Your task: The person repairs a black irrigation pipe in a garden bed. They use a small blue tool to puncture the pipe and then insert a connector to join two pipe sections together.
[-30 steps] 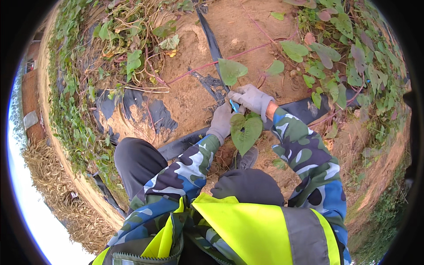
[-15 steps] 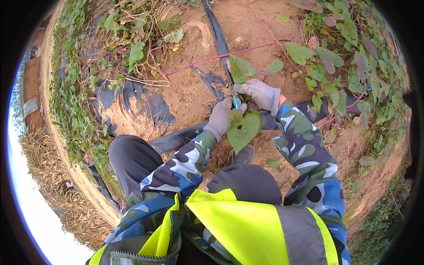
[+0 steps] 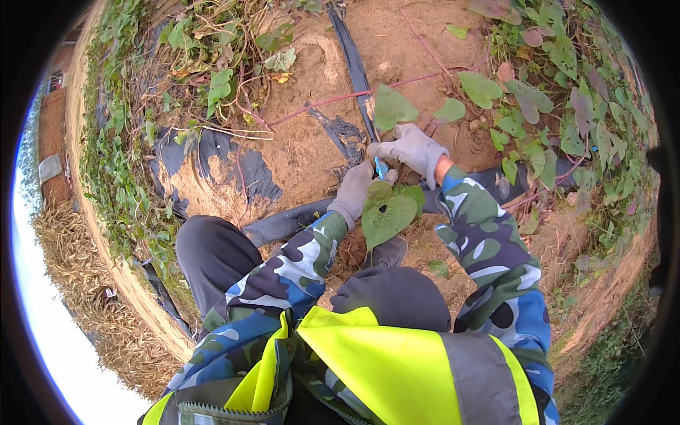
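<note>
Both my hands wear pale grey gloves and work close together above the soil. My left hand (image 3: 354, 190) is closed, its fingers around a small bright-blue fitting (image 3: 381, 168); the exact kind is partly hidden. The thumb and fingers of my right hand (image 3: 414, 151) pinch together at the lower end of a flat black hose (image 3: 348, 53), just above the blue fitting. A thicker black pipe (image 3: 290, 221) runs crosswise beneath my hands. A heart-shaped green leaf (image 3: 388, 218) with a hole hangs beside my left hand, and another leaf (image 3: 393, 108) rises beyond my right.
A reddish vine stem (image 3: 319, 105) crosses the soil and the flat hose. Torn black plastic film (image 3: 258, 173) lies to the left. Leafy vines (image 3: 559, 106) crowd the right side and the far left. Dry straw-like stalks (image 3: 92, 283) are heaped at the left edge.
My right hand has shifted slightly left and up, its fingertips tighter at the hose end. The leaf beyond it has swung right, blurred; the lower leaf has moved slightly.
</note>
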Motion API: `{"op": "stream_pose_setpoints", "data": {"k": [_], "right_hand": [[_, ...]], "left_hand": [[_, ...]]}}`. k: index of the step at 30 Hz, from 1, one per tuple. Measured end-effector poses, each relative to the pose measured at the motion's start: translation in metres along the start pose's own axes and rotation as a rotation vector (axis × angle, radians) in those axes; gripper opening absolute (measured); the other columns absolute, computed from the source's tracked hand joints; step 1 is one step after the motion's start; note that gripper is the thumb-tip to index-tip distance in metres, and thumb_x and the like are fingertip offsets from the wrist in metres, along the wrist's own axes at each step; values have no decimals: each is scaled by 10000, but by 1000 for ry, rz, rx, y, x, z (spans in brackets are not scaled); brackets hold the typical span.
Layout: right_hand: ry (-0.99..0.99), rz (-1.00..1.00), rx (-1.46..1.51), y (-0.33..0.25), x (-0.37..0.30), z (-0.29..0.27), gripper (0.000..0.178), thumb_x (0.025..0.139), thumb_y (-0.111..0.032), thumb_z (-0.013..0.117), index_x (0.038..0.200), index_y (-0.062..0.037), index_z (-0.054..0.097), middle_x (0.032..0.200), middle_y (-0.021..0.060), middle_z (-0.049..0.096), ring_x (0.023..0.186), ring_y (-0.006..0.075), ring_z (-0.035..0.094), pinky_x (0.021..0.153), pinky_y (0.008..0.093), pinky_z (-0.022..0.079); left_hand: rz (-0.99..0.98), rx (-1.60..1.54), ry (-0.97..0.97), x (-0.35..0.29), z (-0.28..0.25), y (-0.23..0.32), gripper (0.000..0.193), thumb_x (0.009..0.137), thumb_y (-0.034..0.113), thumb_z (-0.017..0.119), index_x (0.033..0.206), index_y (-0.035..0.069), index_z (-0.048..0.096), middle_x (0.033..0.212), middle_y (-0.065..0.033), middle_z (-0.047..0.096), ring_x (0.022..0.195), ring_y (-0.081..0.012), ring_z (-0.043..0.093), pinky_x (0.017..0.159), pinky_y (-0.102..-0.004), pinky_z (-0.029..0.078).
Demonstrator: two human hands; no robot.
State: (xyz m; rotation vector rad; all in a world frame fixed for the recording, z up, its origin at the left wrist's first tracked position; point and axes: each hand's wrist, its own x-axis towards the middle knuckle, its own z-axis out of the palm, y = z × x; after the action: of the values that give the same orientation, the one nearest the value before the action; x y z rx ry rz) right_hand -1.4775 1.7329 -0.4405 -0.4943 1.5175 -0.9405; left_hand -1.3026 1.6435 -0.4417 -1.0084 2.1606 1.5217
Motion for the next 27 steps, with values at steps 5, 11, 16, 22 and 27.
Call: {"op": "stream_pose_setpoints", "data": {"k": [5,11,16,22,27], "right_hand": [[-72,-87,186,4,3,4,400,902,-403,700,984,-11,686,809,85,693,626,170,644,598,321,521],[75,155,-190,-9,0,6,413,918,-412,674,979,-4,682,743,61,687,596,168,634,605,318,522],[-116,37,229,-14,-7,6,512,876,-468,699,955,37,678,763,79,691,666,215,673,624,344,520],[-73,4,-101,-11,-6,2,397,955,-355,631,1022,32,690,882,85,704,851,181,681,749,284,525],[-132,97,-16,1,-2,-4,398,939,-353,646,1056,24,702,904,96,720,870,164,685,753,284,525]], "left_hand": [[14,2,-3,1,1,-2,432,902,452,714,987,34,644,849,-105,690,804,-192,645,768,-371,515],[-3,96,-16,3,0,-3,446,896,458,720,1002,30,646,856,-121,691,803,-221,652,768,-383,516],[56,-17,-12,2,0,-6,531,870,514,709,996,5,622,855,-223,670,872,-384,640,788,-465,503],[49,84,9,3,2,-7,424,893,440,736,974,37,634,818,-96,669,760,-180,602,735,-371,509],[-16,-91,-61,2,2,-6,401,893,413,746,986,38,637,817,-73,663,768,-133,585,724,-345,505]]}}
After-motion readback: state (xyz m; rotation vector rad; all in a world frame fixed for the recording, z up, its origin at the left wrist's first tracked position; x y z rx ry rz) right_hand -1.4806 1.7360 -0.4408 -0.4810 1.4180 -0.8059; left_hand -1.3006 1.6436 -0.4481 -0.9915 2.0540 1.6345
